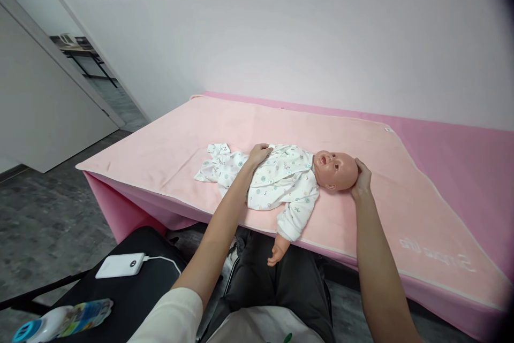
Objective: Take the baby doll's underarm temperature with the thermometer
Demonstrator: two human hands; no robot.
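Baby doll (281,180): right hand (363,176) cups head (336,170); left hand (259,153) lies loosely over trunk (277,172).
Head likely firm, trunk left of right grip soft; best supported beneath nape.

One doll (284,180), one blanket (241,121), one bottle (66,322)

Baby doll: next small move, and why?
Probably use the left hand, now resting on the baby doll, to bring its dangling near arm onto the light-pink blanket: that arm hangs past the near edge, while the right hand cups the head.
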